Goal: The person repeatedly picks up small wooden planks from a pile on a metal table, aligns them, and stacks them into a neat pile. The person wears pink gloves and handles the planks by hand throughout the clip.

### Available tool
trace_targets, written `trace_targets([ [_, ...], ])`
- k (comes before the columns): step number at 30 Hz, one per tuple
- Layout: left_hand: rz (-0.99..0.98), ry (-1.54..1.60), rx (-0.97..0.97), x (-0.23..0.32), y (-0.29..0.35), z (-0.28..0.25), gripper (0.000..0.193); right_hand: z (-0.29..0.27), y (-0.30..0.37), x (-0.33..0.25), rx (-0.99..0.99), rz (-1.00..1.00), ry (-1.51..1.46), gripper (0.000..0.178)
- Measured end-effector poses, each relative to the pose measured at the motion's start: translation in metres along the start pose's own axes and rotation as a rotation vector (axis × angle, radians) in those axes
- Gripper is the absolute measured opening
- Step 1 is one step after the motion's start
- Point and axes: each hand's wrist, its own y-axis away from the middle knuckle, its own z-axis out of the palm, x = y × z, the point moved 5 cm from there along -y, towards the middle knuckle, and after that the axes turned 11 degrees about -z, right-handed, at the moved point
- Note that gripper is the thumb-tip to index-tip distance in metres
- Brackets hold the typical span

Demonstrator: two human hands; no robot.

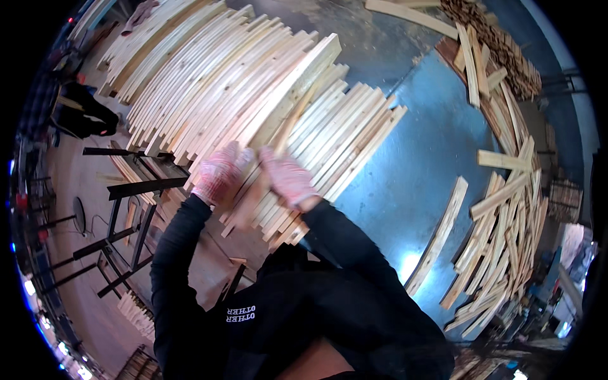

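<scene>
A long pale wooden board [291, 95] stands raised and tilted on its edge above a row of similar boards [209, 69]. My left hand [220, 171], in a pink-and-white glove, is closed at the left side of its near end. From the right, my right hand [288, 176], gloved the same way, grips close to that end with its fingertips near the left hand's. The near part of the board is blurred between my hands. More boards [348, 126] lie side by side to the right of the raised one.
The boards rest on a shiny metal table [405, 171]. One separate board [438, 234] lies toward its right, beside a jumbled pile of wood strips [500, 247]. A black metal frame [126, 234] stands at the left. Stacked wood [494, 38] fills the far right.
</scene>
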Motion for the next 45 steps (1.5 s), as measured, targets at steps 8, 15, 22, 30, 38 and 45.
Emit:
trace_targets([
  [8,-0.138,0.047,-0.012,0.037,0.028,0.017,0.085,-0.099,0.103,0.044,0.157,0.089,0.176,0.052],
  [15,-0.107,-0.309,0.146,0.036,0.018,0.026,0.091,-0.175,0.456,0.250,0.755,1.087,0.705,0.094],
  [22,0.710,0.403,-0.066,0.258,0.162,0.108,0.061,-0.156,0.482,0.322,0.962,0.617,-0.378,0.052],
  [30,-0.133,1.406,-1.622,0.475,0.275,0.289,0.061,-0.336,0.464,0.370,1.069,0.511,0.165,0.065],
  [38,0.588,0.213,-0.061,0.654,0.182,0.225,0.071,-0.501,0.450,0.492,1.162,0.945,0.685,0.095],
  [45,0.638,-0.243,0.415,0.899,0.036,0.295,0.085,-0.459,0.543,0.437,1.211,0.586,0.224,0.082],
])
